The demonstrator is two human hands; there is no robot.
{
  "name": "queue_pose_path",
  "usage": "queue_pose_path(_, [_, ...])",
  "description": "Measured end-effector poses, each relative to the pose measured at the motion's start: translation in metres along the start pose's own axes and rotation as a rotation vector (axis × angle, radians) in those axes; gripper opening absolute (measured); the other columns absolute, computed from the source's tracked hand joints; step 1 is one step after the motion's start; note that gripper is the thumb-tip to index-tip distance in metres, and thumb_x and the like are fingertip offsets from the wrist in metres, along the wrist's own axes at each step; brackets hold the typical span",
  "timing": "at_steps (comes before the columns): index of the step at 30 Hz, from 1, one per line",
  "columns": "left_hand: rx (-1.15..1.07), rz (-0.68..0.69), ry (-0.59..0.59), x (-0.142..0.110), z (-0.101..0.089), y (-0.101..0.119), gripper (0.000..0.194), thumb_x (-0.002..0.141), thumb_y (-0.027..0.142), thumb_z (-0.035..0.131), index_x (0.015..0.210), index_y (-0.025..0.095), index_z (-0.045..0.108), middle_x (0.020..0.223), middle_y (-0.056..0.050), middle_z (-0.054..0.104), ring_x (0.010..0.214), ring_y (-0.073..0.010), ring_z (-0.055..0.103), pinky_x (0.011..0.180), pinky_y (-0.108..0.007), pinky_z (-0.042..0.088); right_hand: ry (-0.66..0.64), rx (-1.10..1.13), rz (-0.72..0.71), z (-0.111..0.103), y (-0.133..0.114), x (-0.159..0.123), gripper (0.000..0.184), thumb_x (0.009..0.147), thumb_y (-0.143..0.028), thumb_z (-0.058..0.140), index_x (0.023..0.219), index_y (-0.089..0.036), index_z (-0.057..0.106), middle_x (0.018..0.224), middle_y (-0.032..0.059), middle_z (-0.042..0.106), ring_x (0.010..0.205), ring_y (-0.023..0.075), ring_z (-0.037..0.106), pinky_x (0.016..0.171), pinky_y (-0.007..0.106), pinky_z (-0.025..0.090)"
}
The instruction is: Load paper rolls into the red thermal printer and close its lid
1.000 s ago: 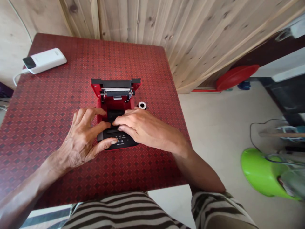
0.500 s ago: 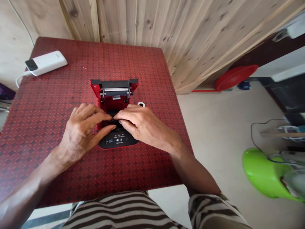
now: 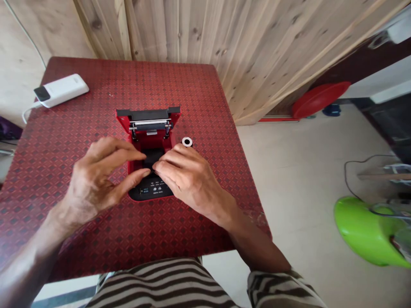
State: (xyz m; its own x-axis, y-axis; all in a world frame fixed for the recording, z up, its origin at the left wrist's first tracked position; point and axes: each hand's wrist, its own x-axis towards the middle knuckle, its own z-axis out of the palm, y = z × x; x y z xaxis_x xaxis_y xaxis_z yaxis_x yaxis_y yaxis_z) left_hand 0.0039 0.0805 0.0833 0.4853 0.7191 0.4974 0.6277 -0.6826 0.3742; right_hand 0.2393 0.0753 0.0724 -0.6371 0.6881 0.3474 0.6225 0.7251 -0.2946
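Observation:
A small red and black printer (image 3: 152,193) stands on the table with its lid (image 3: 149,114) raised, showing a roller and a metal bar inside. Its front panel carries a little display and some buttons. My left hand (image 3: 91,177) is at the printer's left side, thumb and fingers apart, the fingertips at the rim of the dark compartment. Over the right part of that compartment, my right hand (image 3: 189,177) has its fingertips pressed together; whatever they hold is hidden. Just beyond this hand lies a small white paper roll (image 3: 187,138) with a dark core.
The red patterned table (image 3: 105,239) stands against a wooden plank wall (image 3: 192,32). A white power bank (image 3: 66,89) with a cable lies at the table's back left. On the floor to the right are a green plastic seat (image 3: 362,231) and a red basin (image 3: 321,100).
My left hand has drawn back to the left, its thumb and fingers parting. My right hand has shifted slightly toward me, still closed at the fingertips. More of the paper roll shows.

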Motion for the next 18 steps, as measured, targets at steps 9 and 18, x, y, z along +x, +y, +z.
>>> queue_pose_path(9, [0.119, -0.045, -0.037, 0.037, 0.0, -0.027, 0.073, 0.105, 0.06, 0.048, 0.159, 0.012, 0.039, 0.144, -0.018, 0.062, 0.133, -0.0309, 0.058, 0.114, -0.052, 0.046, 0.152, -0.14, 0.057, 0.015, -0.023, -0.021, 0.027, 0.106, -0.01, 0.049, 0.106, -0.018, 0.074, 0.101, 0.0081, 0.074, 0.089, 0.021, 0.057, 0.077, 0.037, 0.048])
queue_pose_path(18, [0.068, 0.082, -0.101, -0.028, 0.011, 0.005, 0.072, 0.093, 0.067, 0.066, 0.148, 0.021, 0.054, 0.135, -0.017, 0.066, 0.122, -0.0356, 0.065, 0.103, -0.05, 0.046, 0.209, -0.148, 0.019, 0.02, -0.027, -0.028, 0.023, 0.104, -0.007, 0.053, 0.11, -0.013, 0.074, 0.101, 0.0085, 0.077, 0.086, 0.0204, 0.061, 0.075, 0.037, 0.051])
